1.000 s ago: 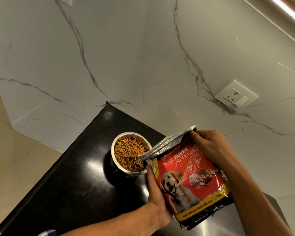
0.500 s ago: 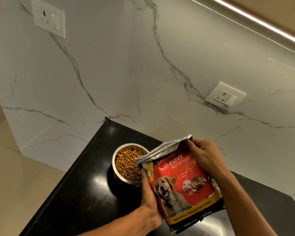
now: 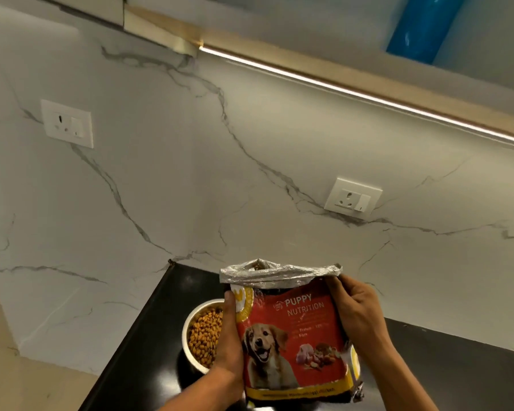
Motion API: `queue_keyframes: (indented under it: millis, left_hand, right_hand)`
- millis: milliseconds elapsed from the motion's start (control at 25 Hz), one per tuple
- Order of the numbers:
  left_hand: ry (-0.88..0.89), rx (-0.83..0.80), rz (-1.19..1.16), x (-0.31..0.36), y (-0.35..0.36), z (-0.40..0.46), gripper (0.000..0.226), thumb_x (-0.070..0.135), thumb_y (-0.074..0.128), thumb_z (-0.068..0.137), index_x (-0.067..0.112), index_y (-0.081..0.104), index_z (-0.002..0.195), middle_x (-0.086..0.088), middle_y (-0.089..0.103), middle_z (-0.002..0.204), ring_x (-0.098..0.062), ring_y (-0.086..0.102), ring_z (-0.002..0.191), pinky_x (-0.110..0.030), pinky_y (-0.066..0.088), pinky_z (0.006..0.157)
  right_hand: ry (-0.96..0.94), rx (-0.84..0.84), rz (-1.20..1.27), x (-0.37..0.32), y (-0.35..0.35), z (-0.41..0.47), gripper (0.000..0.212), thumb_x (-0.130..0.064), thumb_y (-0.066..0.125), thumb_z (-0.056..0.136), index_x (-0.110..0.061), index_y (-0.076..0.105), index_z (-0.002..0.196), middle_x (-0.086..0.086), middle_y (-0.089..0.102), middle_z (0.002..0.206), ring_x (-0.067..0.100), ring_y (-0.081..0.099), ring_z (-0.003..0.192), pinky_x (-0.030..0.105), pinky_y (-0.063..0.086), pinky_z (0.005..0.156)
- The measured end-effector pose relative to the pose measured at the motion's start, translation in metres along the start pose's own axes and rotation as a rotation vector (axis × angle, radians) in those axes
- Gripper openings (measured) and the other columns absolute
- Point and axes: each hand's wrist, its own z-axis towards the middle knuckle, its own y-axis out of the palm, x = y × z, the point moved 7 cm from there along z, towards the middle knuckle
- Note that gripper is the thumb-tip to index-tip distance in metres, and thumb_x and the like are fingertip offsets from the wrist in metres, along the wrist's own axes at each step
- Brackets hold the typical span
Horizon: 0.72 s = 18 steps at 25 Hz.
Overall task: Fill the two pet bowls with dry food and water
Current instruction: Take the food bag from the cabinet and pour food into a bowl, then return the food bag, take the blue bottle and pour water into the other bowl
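both hands, left (image 3: 230,336) and right (image 3: 358,314), grip the upright food bag (image 3: 291,336) beside the kibble-filled bowl (image 3: 201,336).

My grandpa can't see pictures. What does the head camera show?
Two hands, left hand and right hand, hold an open red puppy food bag upright over a black counter, beside a metal bowl full of kibble.

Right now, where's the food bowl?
Head view, lower centre-left: the steel bowl of kibble sits on the black counter near its left edge, partly hidden behind the left hand gripping the puppy food bag.
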Motion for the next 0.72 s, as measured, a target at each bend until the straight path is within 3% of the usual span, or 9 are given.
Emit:
queue_keyframes:
  millis: [80, 200, 360, 520, 640, 720]
  left_hand:
    - [0.057, -0.031, 0.117, 0.022, 0.007, 0.003, 0.086, 0.074, 0.046, 0.076, 0.007, 0.069, 0.124, -0.026, 0.074, 0.115, -0.044, 0.072, 0.107, -0.061, 0.049, 0.103]
    - [0.169, -0.046, 0.317, 0.057, 0.024, 0.002, 0.08, 0.072, 0.045, 0.077, 0.008, 0.073, 0.116, -0.024, 0.077, 0.106, -0.041, 0.075, 0.099, -0.056, 0.055, 0.096]
    - [0.302, -0.075, 0.507, 0.092, 0.057, -0.007, 0.085, 0.083, 0.051, 0.072, 0.013, 0.076, 0.114, -0.021, 0.077, 0.109, -0.039, 0.074, 0.103, -0.059, 0.052, 0.101]
    - [0.415, -0.113, 0.568, 0.114, 0.086, -0.017, 0.075, 0.081, 0.044, 0.077, 0.022, 0.075, 0.114, -0.014, 0.079, 0.109, -0.033, 0.075, 0.103, -0.057, 0.052, 0.102]
    - [0.494, -0.115, 0.527, 0.125, 0.096, -0.023, 0.071, 0.073, 0.045, 0.083, 0.02, 0.069, 0.124, -0.012, 0.079, 0.109, -0.032, 0.076, 0.102, -0.058, 0.053, 0.1]
    - [0.541, -0.115, 0.476, 0.128, 0.099, -0.031, 0.061, 0.064, 0.046, 0.09, 0.019, 0.067, 0.125, -0.014, 0.078, 0.11, -0.034, 0.075, 0.102, -0.059, 0.054, 0.098]
  right_hand:
    - [-0.04, 0.047, 0.106, -0.001, -0.006, -0.002, 0.024, -0.023, 0.052, 0.096, -0.009, 0.072, 0.095, 0.012, 0.076, 0.072, 0.024, 0.073, 0.059, 0.029, 0.059, 0.05]
    - [-0.084, 0.15, 0.27, -0.003, -0.012, -0.004, 0.025, -0.032, 0.055, 0.087, -0.015, 0.074, 0.088, 0.014, 0.074, 0.072, 0.026, 0.071, 0.058, 0.035, 0.06, 0.051]
    - [-0.189, 0.265, 0.389, -0.016, -0.018, -0.002, 0.027, -0.035, 0.054, 0.088, -0.017, 0.072, 0.078, 0.005, 0.067, 0.059, 0.016, 0.065, 0.049, 0.029, 0.055, 0.046]
    - [-0.298, 0.315, 0.455, -0.043, -0.02, 0.004, 0.027, -0.032, 0.052, 0.091, -0.008, 0.065, 0.09, -0.001, 0.069, 0.062, 0.013, 0.067, 0.052, 0.025, 0.054, 0.046]
    - [-0.347, 0.326, 0.508, -0.056, -0.02, 0.004, 0.023, -0.037, 0.055, 0.089, -0.021, 0.071, 0.085, 0.001, 0.072, 0.068, 0.016, 0.069, 0.057, 0.026, 0.055, 0.05]
    - [-0.366, 0.317, 0.531, -0.063, -0.019, 0.002, 0.029, -0.052, 0.062, 0.083, -0.025, 0.072, 0.082, 0.004, 0.072, 0.071, 0.017, 0.069, 0.059, 0.028, 0.056, 0.051]
